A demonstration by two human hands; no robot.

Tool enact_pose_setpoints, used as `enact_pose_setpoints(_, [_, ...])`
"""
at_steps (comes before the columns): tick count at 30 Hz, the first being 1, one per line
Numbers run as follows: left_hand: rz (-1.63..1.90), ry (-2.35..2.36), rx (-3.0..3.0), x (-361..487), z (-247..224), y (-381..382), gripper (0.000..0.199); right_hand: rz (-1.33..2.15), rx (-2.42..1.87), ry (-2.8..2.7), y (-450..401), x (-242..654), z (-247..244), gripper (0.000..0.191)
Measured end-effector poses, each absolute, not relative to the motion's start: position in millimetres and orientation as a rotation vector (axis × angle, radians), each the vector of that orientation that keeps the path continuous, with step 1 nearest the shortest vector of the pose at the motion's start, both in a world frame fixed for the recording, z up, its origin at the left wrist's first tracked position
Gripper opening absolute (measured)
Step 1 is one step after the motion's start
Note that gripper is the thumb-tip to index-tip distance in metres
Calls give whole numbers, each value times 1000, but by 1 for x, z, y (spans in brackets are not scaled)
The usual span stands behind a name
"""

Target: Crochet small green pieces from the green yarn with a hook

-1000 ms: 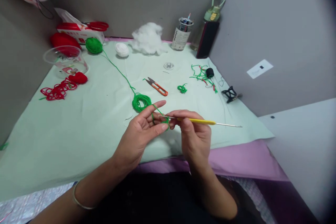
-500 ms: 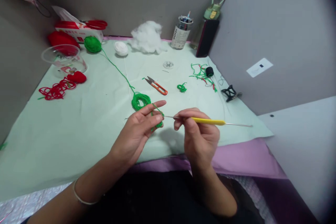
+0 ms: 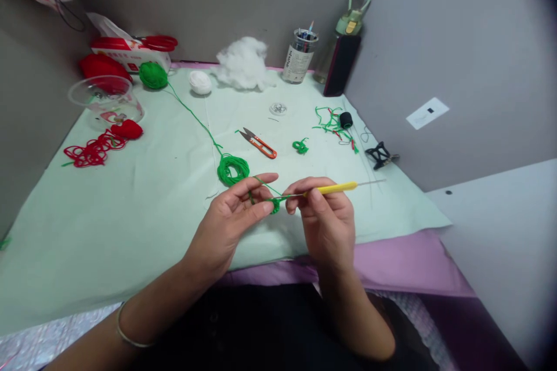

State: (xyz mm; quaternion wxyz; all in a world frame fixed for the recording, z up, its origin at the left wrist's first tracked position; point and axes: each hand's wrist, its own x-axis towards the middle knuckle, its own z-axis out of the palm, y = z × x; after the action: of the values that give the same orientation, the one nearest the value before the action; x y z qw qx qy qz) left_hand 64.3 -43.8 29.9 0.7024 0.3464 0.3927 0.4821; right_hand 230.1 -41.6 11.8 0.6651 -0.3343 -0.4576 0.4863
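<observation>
Green crochet piece (image 3: 275, 207): from my remote seat I find it held up between the hands, over the pale green cloth (image 3: 143, 226). Going left to right, I have the green ball (image 3: 153, 75) well back, its strand running toward the green coil (image 3: 223, 170), which lies just beyond the left hand (image 3: 226, 214). I read that hand's thumb as pinching the piece against the fingers behind; its index finger stretches out above, yarn across it. The piece sits at the thumb's tip, left of the right fingertips, so the left hand is nearer. The yellow-handled hook (image 3: 336, 188) runs sideways, rising slightly to the right, its left end at the piece. My right hand (image 3: 329, 220) has thumb and fingers clamped on it. Whether the hook tip is in a stitch, I cannot tell.
</observation>
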Motion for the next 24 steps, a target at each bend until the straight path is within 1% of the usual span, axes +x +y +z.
enact_pose_setpoints(4, [1068, 885, 794, 63, 30, -44, 27, 1086, -739, -1125, -45, 233, 13, 15])
enact_pose_setpoints(6, [1073, 895, 806, 62, 30, -44, 27, 1008, -777, -1198, -48, 234, 13, 16])
enact_pose_setpoints(13, [1122, 934, 910, 64, 28, -42, 26, 558, -872, -1546, -58, 235, 19, 22])
enact_pose_setpoints(18, [1198, 991, 921, 68, 26, -43, 21, 218, -875, -1806, -61, 235, 21, 27])
enact_pose_setpoints(22, [1191, 957, 823, 71, 26, -43, 29, -27, -883, -1870, -63, 232, 11, 37])
enact_pose_setpoints(24, [1170, 926, 771, 72, 28, -43, 33, -132, -893, -1897, -63, 230, 6, 40])
